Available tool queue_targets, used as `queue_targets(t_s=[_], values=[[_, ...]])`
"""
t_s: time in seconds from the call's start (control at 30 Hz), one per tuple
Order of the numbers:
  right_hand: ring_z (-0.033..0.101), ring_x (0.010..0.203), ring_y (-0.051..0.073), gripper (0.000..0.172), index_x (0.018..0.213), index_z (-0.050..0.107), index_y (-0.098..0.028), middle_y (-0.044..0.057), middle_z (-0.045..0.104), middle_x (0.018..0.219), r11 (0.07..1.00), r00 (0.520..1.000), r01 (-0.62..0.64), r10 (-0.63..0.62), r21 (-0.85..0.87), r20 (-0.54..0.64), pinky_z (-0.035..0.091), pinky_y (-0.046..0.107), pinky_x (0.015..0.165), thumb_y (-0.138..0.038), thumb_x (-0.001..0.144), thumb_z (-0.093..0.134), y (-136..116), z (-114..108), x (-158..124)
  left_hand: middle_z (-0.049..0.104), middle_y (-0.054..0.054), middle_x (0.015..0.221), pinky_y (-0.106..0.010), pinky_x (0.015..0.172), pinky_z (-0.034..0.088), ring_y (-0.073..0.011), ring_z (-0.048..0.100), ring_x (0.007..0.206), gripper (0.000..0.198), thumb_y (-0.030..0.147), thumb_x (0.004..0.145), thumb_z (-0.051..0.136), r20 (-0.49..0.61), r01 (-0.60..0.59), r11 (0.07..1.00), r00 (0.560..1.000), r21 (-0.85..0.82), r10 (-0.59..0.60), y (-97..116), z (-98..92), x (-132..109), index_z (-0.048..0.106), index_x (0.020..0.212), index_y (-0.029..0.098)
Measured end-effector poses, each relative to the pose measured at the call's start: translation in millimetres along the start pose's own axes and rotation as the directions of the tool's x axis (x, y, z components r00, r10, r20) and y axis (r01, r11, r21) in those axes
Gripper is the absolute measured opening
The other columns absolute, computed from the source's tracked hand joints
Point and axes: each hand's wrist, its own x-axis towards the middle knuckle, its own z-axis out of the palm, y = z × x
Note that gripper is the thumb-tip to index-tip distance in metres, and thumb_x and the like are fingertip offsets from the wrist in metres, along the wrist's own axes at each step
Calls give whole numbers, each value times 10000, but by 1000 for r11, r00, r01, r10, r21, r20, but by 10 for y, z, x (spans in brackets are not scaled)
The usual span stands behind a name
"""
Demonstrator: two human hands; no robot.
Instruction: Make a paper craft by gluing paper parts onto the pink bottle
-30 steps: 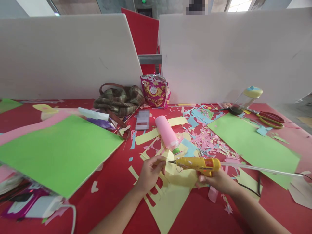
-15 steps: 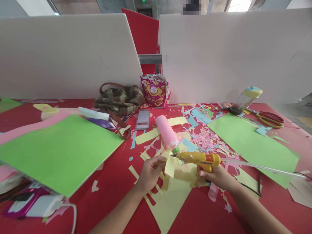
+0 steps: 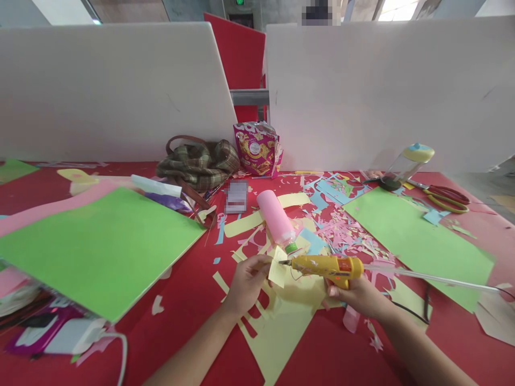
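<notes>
My left hand (image 3: 246, 283) pinches a small yellow paper piece (image 3: 277, 271) and holds it up over the cut yellow sheet (image 3: 281, 321). My right hand (image 3: 356, 295) grips a yellow hot glue gun (image 3: 328, 265), whose nozzle touches the paper piece's right edge. A clear glue stick (image 3: 430, 276) juts from the gun's back toward the right. Just behind the gun's tip a pink-wrapped bottle (image 3: 276, 220) with a green cap lies on its side.
A large green sheet (image 3: 96, 246) covers the left of the red table (image 3: 189, 284), another green sheet (image 3: 418, 241) the right. Paper scraps (image 3: 346, 230) litter the middle. Scissors (image 3: 444, 195), a tilted clear bottle (image 3: 404, 163), a plaid bag (image 3: 199, 163) and a snack bag (image 3: 257, 147) stand before white dividers.
The glue gun's nozzle drew back toward the bottle cap half a second ago, then returned to the yellow piece. My left hand turned the piece slightly. Both hands stay in the same spot.
</notes>
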Motion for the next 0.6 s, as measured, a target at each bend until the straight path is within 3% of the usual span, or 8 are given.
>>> queue_targets(t_s=[0.3, 0.6], values=[[476, 537, 101, 264, 598, 468, -182, -7, 512, 566, 1000, 998, 21, -20, -8, 59, 401, 217, 516, -408, 733, 494, 13, 22, -26, 613, -23, 631, -202, 447, 443, -105, 525, 497, 214, 340, 681, 563, -25, 21, 1000, 999, 0, -21, -6, 2, 0, 620, 763, 150], [456, 524, 96, 223, 644, 483, -191, -21, 490, 554, 1000, 999, 7, -8, -31, -32, 409, 220, 487, -396, 734, 477, 38, -18, -25, 605, -17, 604, -202, 431, 441, -100, 520, 470, 230, 358, 680, 559, -30, 9, 1000, 1000, 19, -9, -27, -4, 7, 628, 766, 156]])
